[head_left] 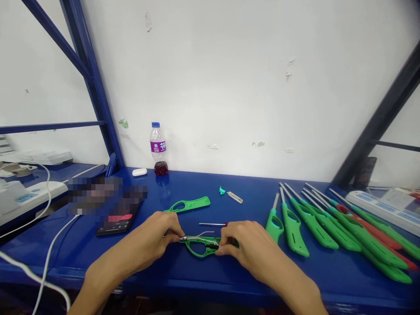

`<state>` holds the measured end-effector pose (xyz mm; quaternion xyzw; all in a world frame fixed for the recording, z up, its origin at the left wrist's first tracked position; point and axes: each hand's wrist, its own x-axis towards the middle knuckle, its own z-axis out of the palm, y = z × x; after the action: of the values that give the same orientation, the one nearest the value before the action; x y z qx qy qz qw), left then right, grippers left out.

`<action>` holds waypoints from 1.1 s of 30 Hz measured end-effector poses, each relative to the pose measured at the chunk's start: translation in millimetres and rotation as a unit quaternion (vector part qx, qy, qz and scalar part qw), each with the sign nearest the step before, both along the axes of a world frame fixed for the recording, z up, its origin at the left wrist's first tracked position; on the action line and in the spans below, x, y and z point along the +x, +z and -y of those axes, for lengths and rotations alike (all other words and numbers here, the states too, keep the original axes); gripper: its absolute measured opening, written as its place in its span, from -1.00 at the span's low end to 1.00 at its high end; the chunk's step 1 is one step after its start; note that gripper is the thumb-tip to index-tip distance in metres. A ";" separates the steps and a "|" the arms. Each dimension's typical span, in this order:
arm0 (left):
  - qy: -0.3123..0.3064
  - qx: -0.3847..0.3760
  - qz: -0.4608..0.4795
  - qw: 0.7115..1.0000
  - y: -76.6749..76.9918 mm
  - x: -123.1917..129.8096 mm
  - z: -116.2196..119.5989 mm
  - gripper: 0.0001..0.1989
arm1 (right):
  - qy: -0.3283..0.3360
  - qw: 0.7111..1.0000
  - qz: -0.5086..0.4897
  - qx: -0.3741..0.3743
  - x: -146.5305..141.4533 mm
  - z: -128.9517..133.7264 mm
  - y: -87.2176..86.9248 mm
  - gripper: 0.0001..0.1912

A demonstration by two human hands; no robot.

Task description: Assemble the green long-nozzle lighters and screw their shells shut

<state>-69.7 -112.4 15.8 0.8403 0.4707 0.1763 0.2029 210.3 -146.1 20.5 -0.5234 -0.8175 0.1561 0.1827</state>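
Blue is seen across the counter [183, 186], backed by a scuffed white wall [229, 87]. At the lower center of the frame, an opened green lighter [197, 255] is held between two hands, its looped handle turned toward the bottom edge. Its metal front end is pinched between the thumb and fingers of the left hand [167, 232]; its inner parts, near a black piece [212, 246], are pinched by the right hand [236, 238]. A thin metal shaft [211, 224] is seen just above, its red end partly hidden by the right hand. Higher up, a loose green shell [197, 203] is laid left of a small turquoise piece [222, 190] and a clear part [235, 197]. At the right, long-nosed lighters [296, 227], mostly green with some red, are fanned out near a white power strip [390, 210]. At the left, a bottle [159, 148] is stood beside a white case [139, 172], above a dark phone [120, 218].
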 end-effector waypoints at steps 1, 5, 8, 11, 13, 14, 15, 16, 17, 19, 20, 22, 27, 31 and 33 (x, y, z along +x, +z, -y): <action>0.004 0.003 -0.003 1.000 1.8 1.5 1.4 -0.78 | 0.000 1.000 0.000 -0.001 -0.2 -0.4 -0.2 -0.85; 0.017 0.000 -0.017 1.000 8.7 7.6 6.6 -0.78 | -0.002 1.000 0.001 -0.003 -0.3 -1.9 -2.5 -0.84; 0.020 0.001 -0.020 1.000 9.3 8.1 8.9 -0.80 | -0.006 1.000 0.000 -0.001 -0.2 -2.3 -4.1 -0.85; 0.019 0.010 -0.020 1.000 5.8 4.8 11.0 -0.80 | -0.012 1.000 0.009 0.003 -0.3 -2.8 -4.7 -0.85; 0.014 0.018 -0.019 1.000 3.3 2.6 12.4 -0.78 | -0.011 1.000 0.016 0.005 -0.4 -3.2 -5.0 -0.84; 0.012 0.021 -0.019 1.000 2.4 1.9 13.1 -0.77 | -0.011 1.000 0.017 0.006 -0.4 -3.4 -5.1 -0.84; 0.009 0.025 -0.018 0.999 1.7 1.6 13.6 -0.77 | -0.011 1.000 0.017 0.007 -0.4 -3.6 -5.3 -0.84; 0.007 0.027 -0.016 0.999 1.3 1.7 13.8 -0.77 | -0.011 1.000 0.016 0.007 -0.3 -3.8 -5.4 -0.84; 0.005 0.028 -0.015 0.999 1.1 2.1 13.9 -0.77 | -0.011 1.000 0.015 0.008 -0.1 -4.0 -5.3 -0.85; 0.003 0.027 -0.014 1.000 1.0 3.4 13.5 -0.76 | -0.012 1.000 0.014 0.010 0.5 -4.2 -5.0 -0.85; 0.001 0.029 -0.013 0.999 1.0 4.2 13.1 -0.76 | -0.013 1.000 0.012 0.011 0.7 -4.2 -4.7 -0.84; -0.002 0.033 -0.016 0.999 0.3 5.4 12.0 -0.74 | -0.015 1.000 0.008 0.011 1.2 -3.9 -4.1 -0.84; -0.009 0.054 -0.020 0.998 -5.3 7.4 6.6 -0.71 | -0.018 1.000 0.007 0.012 2.0 -3.8 -4.6 -0.83; -0.005 0.066 -0.027 0.997 -8.2 12.2 2.6 -0.71 | -0.027 0.999 0.020 0.026 4.9 -5.5 -4.7 -0.83; 0.004 0.058 -0.038 0.998 -6.7 15.3 2.4 -0.71 | -0.028 0.998 0.044 0.033 6.4 -4.2 -2.9 -0.87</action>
<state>-54.4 -114.8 9.1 0.8547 0.4707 0.1723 0.1352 216.7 -141.9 17.6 -0.5463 -0.8145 0.1001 0.1680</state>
